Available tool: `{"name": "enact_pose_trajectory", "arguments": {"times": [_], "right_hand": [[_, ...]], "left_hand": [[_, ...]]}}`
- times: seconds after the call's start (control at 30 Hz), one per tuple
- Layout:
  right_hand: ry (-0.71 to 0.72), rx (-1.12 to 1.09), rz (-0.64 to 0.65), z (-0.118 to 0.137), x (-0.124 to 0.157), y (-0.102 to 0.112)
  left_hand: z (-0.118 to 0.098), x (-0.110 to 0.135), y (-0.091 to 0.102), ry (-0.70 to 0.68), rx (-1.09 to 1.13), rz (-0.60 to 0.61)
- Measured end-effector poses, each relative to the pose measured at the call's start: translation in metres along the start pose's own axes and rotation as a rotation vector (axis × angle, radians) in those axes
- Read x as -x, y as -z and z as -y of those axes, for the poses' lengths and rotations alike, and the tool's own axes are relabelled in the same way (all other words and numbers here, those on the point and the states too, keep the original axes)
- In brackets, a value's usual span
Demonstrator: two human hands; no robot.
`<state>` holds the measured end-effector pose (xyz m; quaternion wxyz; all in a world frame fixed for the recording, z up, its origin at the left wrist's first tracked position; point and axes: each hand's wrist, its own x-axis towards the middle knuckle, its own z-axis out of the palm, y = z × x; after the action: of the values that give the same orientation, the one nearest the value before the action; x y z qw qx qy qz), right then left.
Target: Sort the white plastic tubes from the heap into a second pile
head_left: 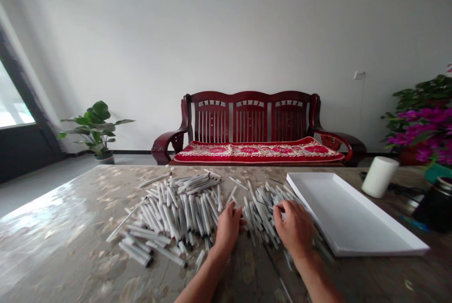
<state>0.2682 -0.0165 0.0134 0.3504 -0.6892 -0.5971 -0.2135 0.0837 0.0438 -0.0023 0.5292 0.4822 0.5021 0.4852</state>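
A large heap of white pen barrels (165, 213), many with dark ends, lies on the patterned table (84, 208). To its right is a second, looser pile of thin grey-white pen pieces (259, 218). Between the two piles is my left hand (229, 228), fingers curled in; whatever they hold is hidden. A slim white stick (231, 194) shows just beyond its fingertips. My right hand (294, 228) is over the right side of the second pile, thumb and fingers bent together among the pieces. I cannot make out what it grips.
A shallow white tray (356, 218) sits right of my right hand. Past it stand a white cylinder (380, 177), a dark container (436, 206) and purple flowers (423, 128). Beyond the table's far edge is a red wooden bench (250, 114). A potted plant (97, 128) stands at left.
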Motion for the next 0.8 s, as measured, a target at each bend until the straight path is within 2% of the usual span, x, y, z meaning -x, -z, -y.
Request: {"name": "enact_pose_trajectory", "arguments": {"times": [0.17, 0.33, 0.4, 0.53, 0.67, 0.8], "right_hand": [[0.19, -0.211, 0.16, 0.04, 0.007, 0.009], [0.331, -0.289, 0.239, 0.059, 0.017, 0.002], [0.316, -0.281, 0.255, 0.057, 0.02, -0.003], [0.231, -0.259, 0.254, 0.05, 0.02, -0.005], [0.2, -0.274, 0.24, 0.049, 0.018, -0.002], [0.209, -0.298, 0.213, 0.051, 0.018, -0.002]], "left_hand": [[0.0, 0.002, -0.001, 0.015, 0.072, 0.075], [0.001, -0.005, 0.006, -0.018, 0.067, -0.018], [-0.001, -0.01, 0.009, -0.102, -0.071, -0.053], [-0.012, -0.026, 0.005, -0.31, -0.511, -0.066], [-0.025, -0.05, -0.017, -0.447, -0.977, 0.064], [-0.032, -0.078, -0.039, -0.527, -1.153, 0.188]]}}
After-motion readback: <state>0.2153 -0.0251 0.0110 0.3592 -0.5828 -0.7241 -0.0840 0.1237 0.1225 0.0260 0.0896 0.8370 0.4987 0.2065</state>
